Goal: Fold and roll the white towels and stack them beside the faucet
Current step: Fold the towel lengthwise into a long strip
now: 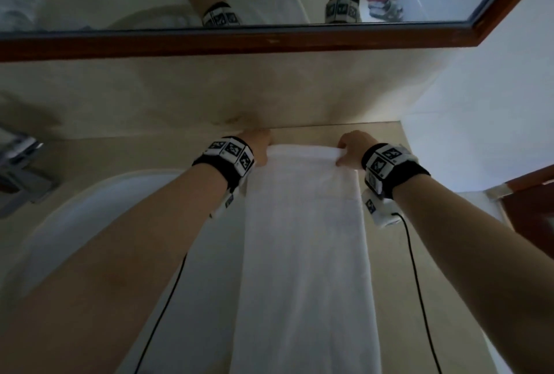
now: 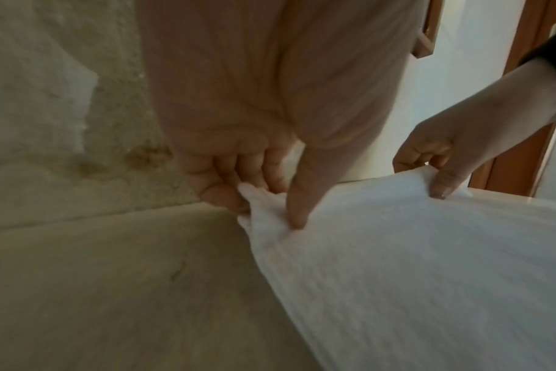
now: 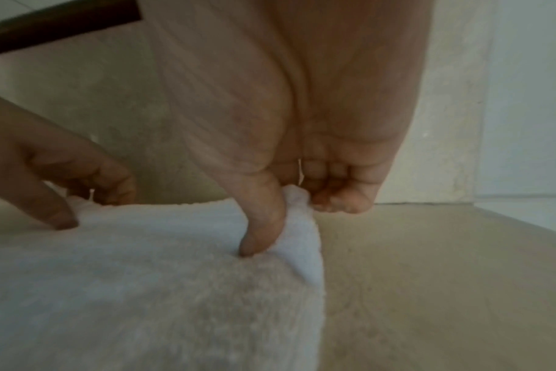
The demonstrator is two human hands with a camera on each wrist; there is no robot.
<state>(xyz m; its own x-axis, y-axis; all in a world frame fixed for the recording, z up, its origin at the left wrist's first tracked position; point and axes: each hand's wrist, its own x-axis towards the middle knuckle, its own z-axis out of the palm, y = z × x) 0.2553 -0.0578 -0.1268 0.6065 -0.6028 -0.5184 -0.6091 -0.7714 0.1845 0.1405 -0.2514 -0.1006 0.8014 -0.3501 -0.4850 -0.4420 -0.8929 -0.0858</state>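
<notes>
A long white towel (image 1: 302,253), folded into a narrow strip, lies lengthwise on the beige counter (image 1: 126,151) and runs from the back wall toward me. My left hand (image 1: 259,145) pinches its far left corner (image 2: 261,213) between thumb and curled fingers. My right hand (image 1: 352,147) pinches the far right corner (image 3: 297,221) the same way. The far edge of the towel is lifted slightly off the counter. In the right wrist view the left hand (image 3: 70,190) shows at the left; in the left wrist view the right hand (image 2: 441,160) shows at the right.
A white basin (image 1: 99,208) sits left of the towel, under my left forearm. A metal faucet (image 1: 21,163) stands at the far left. A wood-framed mirror (image 1: 239,43) hangs above the back wall. A white wall (image 1: 479,103) and wooden frame close the right side.
</notes>
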